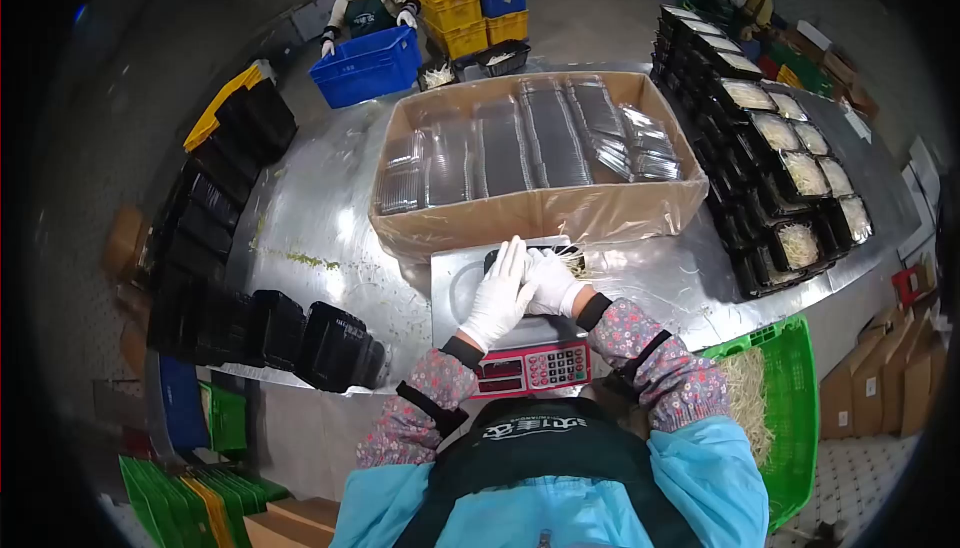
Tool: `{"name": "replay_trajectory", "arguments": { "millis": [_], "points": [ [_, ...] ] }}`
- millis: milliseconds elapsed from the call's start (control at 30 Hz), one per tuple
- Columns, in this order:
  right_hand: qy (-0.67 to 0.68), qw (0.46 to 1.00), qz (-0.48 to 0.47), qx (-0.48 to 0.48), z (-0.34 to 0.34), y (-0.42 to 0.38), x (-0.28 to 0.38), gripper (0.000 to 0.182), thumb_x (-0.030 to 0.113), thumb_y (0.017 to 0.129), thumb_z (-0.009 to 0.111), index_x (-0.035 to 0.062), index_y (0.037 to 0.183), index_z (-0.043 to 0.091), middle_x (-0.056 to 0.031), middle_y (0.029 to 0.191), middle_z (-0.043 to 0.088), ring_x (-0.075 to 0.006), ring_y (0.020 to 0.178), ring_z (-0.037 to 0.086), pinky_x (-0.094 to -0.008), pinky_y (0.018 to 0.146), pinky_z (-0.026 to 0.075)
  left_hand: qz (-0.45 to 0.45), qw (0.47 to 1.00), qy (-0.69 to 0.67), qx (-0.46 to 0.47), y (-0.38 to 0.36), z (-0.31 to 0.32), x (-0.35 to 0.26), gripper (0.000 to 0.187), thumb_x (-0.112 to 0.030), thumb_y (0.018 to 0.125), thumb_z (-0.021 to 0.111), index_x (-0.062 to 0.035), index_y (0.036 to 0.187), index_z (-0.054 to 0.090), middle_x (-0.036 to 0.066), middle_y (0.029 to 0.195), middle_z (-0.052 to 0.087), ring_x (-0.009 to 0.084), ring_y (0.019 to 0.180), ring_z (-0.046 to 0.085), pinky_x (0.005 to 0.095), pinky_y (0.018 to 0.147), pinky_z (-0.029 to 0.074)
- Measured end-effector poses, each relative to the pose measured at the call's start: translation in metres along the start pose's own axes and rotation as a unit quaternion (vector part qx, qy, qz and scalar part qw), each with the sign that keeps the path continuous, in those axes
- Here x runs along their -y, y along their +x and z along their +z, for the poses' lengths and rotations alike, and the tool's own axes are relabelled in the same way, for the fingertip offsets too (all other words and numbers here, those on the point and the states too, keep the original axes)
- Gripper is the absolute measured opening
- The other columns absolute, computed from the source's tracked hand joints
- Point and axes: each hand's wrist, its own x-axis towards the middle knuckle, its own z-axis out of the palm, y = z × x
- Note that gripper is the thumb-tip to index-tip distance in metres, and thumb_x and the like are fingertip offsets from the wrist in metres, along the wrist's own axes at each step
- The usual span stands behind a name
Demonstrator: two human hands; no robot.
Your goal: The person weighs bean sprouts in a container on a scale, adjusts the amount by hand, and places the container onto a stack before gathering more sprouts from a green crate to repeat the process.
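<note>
Over the red-and-white scale (532, 369) in front of me, both my white-gloved hands meet at a black plastic tray (491, 259), which they largely cover. My left hand (500, 298) has its fingers stretched out flat along the tray's left side. Close against it, my right hand (552, 284) curls over bean sprouts (575, 261) that poke out on its right; its fingertips are partly hidden. Just beyond the scale stands a large cardboard box (470, 226) lined with plastic, holding stacks of clear lids (550, 133).
Stacked black trays (335, 346) line the left table edge. Filled trays of sprouts (800, 176) are piled at right. A green crate (800, 418) of sprouts sits by my right side. Across the table, a person handles a blue crate (368, 66); another person works at far right.
</note>
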Motion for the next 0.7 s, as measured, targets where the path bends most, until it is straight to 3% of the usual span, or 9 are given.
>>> {"name": "replay_trajectory", "arguments": {
  "millis": [233,300,367,467,533,567,633,667,700],
  "points": [
    [0.187,0.979,-0.07,-0.05,-0.021,-0.014,-0.027,0.061,0.041,0.07,0.075,0.0009,0.115,0.063,-0.0228,0.127,0.054,-0.0413,0.12,0.048,-0.0481,0.101,0.041,0.016,0.997,0.042,0.066,0.011,-0.003,-0.012,0.06,-0.023,0.096,0.052,0.003,0.147,0.034,0.024,0.151,0.036,0.0446,0.138,0.034,0.0445,0.115,0.03],
    [0.152,0.986,-0.066,0.003,-0.03,-0.022,-0.035,0.069,0.042,0.071,0.075,0.0014,0.124,0.058,-0.0225,0.129,0.052,-0.0412,0.122,0.047,-0.0482,0.102,0.041,0.018,0.993,0.084,0.084,0.013,0.0,-0.015,0.061,-0.022,0.095,0.053,0.0023,0.147,0.034,0.023,0.15,0.038,0.0446,0.137,0.036,0.0449,0.114,0.031],
    [0.1,0.986,-0.091,-0.1,-0.029,-0.033,-0.049,0.088,0.04,0.068,0.08,0.0032,0.139,0.045,-0.0217,0.134,0.05,-0.0397,0.125,0.046,-0.0477,0.103,0.04,0.027,0.993,0.099,0.063,0.012,0.008,-0.012,0.058,-0.019,0.094,0.053,0.0013,0.146,0.037,0.021,0.148,0.041,0.0445,0.135,0.038,0.0451,0.112,0.033],
    [-0.066,0.99,-0.077,-0.102,-0.063,-0.053,-0.066,0.092,0.039,0.066,0.081,0.003,0.141,0.043,-0.0219,0.132,0.052,-0.0373,0.125,0.048,-0.0456,0.099,0.044,0.032,0.992,0.119,0.03,0.007,0.016,-0.007,0.048,-0.018,0.094,0.054,-0.0013,0.139,0.048,0.019,0.143,0.048,0.0422,0.134,0.041,0.0457,0.11,0.036],
    [-0.054,0.998,0.023,0.035,-0.063,-0.056,-0.078,0.072,0.036,0.065,0.082,-0.0005,0.123,0.058,-0.0223,0.112,0.064,-0.0355,0.109,0.061,-0.0433,0.085,0.052,0.032,0.991,0.127,0.019,0.005,0.02,-0.005,0.044,-0.017,0.095,0.054,-0.0024,0.136,0.052,0.018,0.141,0.05,0.0413,0.133,0.042,0.0461,0.109,0.037],
    [-0.054,0.998,0.019,0.037,-0.06,-0.056,-0.078,0.072,0.036,0.065,0.082,-0.0005,0.123,0.058,-0.0223,0.112,0.064,-0.0355,0.109,0.061,-0.0433,0.085,0.052,0.022,0.99,0.138,0.017,0.005,0.023,-0.004,0.043,-0.02,0.096,0.052,-0.0041,0.136,0.053,0.016,0.142,0.05,0.0394,0.134,0.041,0.046,0.109,0.036],
    [-0.046,0.999,0.007,-0.002,-0.046,-0.059,-0.074,0.032,0.025,0.072,0.074,0.0005,0.092,0.069,-0.0189,0.084,0.069,-0.0345,0.082,0.069,-0.0418,0.067,0.055,0.009,0.989,0.148,0.014,0.005,0.027,-0.003,0.042,-0.023,0.098,0.05,-0.0058,0.136,0.053,0.014,0.143,0.05,0.0375,0.135,0.041,0.0459,0.109,0.035],
    [-0.102,0.987,0.003,-0.123,-0.019,-0.057,-0.076,0.012,0.015,0.076,0.065,0.0041,0.073,0.068,-0.017,0.07,0.067,-0.0348,0.066,0.068,-0.043,0.06,0.054,0.006,0.986,0.165,0.017,0.006,0.028,-0.003,0.042,-0.023,0.098,0.05,-0.006,0.136,0.053,0.014,0.143,0.05,0.0373,0.135,0.041,0.0454,0.109,0.035],
    [-0.102,0.987,0.002,-0.123,-0.019,-0.058,-0.077,0.012,0.015,0.076,0.065,0.0041,0.073,0.068,-0.017,0.07,0.067,-0.0348,0.066,0.068,-0.043,0.06,0.054,0.004,0.983,0.181,0.019,0.006,0.029,-0.003,0.043,-0.023,0.098,0.05,-0.0062,0.136,0.053,0.014,0.143,0.051,0.037,0.135,0.041,0.0449,0.109,0.035]
  ]
}}
